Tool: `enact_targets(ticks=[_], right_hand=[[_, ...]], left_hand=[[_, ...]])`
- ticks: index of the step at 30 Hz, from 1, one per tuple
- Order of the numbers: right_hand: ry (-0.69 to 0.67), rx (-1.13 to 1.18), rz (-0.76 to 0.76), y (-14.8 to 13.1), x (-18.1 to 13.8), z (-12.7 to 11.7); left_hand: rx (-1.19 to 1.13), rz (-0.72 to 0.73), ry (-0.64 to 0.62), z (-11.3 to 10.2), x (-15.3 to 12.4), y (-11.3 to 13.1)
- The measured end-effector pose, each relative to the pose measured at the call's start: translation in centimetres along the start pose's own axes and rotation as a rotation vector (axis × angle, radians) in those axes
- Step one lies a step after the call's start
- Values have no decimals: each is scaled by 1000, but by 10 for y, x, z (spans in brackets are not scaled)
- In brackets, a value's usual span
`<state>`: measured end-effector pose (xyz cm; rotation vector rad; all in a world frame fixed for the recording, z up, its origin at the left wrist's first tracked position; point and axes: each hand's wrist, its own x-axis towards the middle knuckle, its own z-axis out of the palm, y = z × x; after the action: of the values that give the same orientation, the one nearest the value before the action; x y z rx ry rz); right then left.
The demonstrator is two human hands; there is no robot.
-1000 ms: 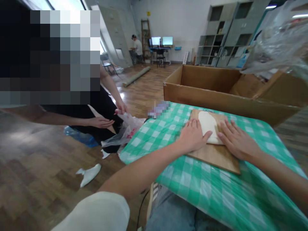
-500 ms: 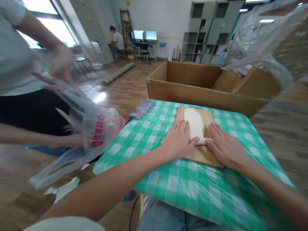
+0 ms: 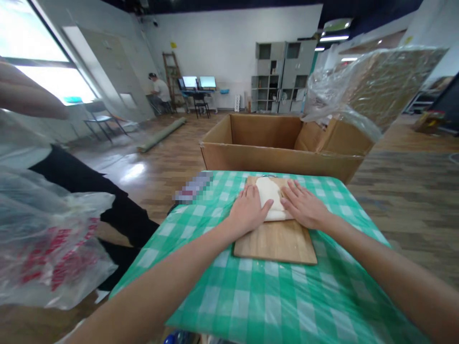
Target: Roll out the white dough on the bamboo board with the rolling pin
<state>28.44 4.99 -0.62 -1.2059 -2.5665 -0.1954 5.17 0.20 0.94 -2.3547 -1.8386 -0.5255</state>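
Observation:
A flat sheet of pale dough (image 3: 268, 193) lies on a wooden cutting board (image 3: 276, 243), with a thicker, rounded near edge. My left hand (image 3: 248, 208) rests on the dough's left side, fingers stretched out and thumb pointing inward. On the other side, my right hand (image 3: 304, 204) lies over the dough's right edge, also flat with fingers extended. Both palms cover the ends of the rounded edge, and I cannot tell whether anything lies beneath them. The near part of the board is bare wood.
A green checked cloth (image 3: 215, 291) covers the table. Behind it stands a large cardboard box (image 3: 265, 157) with plastic wrap at its right. A blurred-out object (image 3: 193, 188) lies at the far-left corner. At left, another person holds a plastic bag (image 3: 60, 243) beside the table.
My hands have moved away from me along the board, and the rounded dough edge is now farther up, baring more wood. The other person's bag has swung left and nearer. The view has shifted.

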Motion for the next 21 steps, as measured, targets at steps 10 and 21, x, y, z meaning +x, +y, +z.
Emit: enact_targets(ticks=[10, 21], right_hand=[[9, -1, -142, 18, 34, 11], [-21, 4, -2, -41, -69, -28]], left_hand=[[15, 33, -19, 0, 16, -6], [-23, 199, -97, -24, -74, 33]])
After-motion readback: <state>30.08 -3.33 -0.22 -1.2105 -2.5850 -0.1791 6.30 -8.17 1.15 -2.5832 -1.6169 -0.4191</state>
